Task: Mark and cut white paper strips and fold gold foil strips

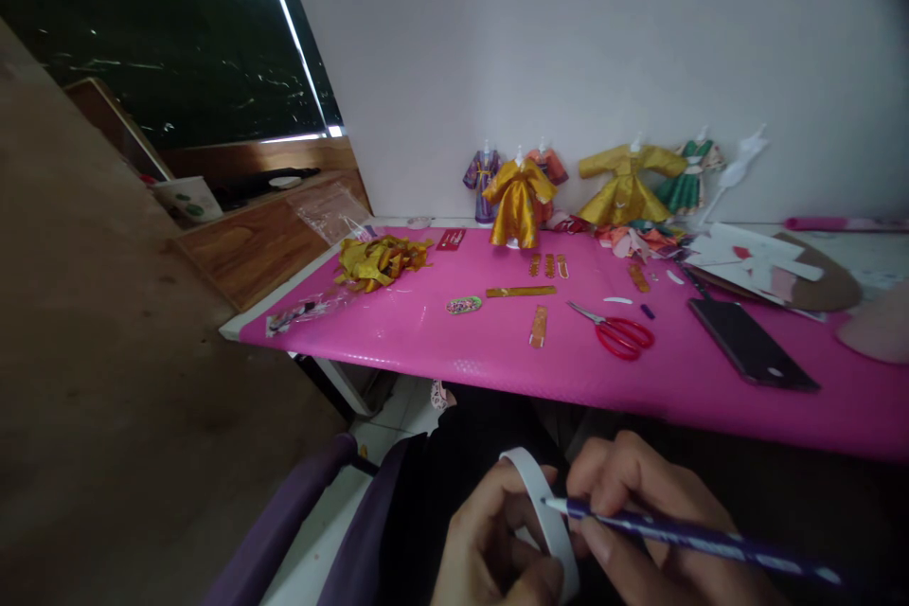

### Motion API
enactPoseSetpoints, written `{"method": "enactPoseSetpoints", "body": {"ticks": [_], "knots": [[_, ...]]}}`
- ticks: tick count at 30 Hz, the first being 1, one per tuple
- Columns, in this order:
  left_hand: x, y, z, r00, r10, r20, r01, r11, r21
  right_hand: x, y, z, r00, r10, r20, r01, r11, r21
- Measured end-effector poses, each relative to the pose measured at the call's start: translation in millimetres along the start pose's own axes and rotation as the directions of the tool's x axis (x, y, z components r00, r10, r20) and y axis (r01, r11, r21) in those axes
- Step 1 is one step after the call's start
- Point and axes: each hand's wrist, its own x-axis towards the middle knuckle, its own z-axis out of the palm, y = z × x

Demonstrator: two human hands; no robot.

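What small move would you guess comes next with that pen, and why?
Probably a short stroke along the white strip: the right hand has the pen tip touching its edge, while the left hand pinches the strip curved and steady.

pink table cover (426,331), red scissors (619,334), gold dress (517,201), purple pen (696,540), white strip (546,516)

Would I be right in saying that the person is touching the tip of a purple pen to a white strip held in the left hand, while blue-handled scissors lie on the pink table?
Not quite: the scissors have red handles, not blue, as the head view shows. The rest holds: the right hand puts the tip of the purple pen to the white strip held in the left hand, and the scissors lie on the pink table.
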Motion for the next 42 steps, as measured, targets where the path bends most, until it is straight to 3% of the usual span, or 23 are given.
{"method": "enactPoseSetpoints", "body": {"ticks": [21,42], "knots": [[-3,-15,-8.2,0.998,0.034,-0.047,-0.033,0.999,0.037,0,1,-2,1.000,-0.003,0.023,0.003,1.000,0.012],[-2,-16,-8.2,0.997,0.066,-0.040,-0.063,0.995,0.082,-1,-1,-1,1.000,0.017,0.011,-0.017,0.999,-0.037]]}}
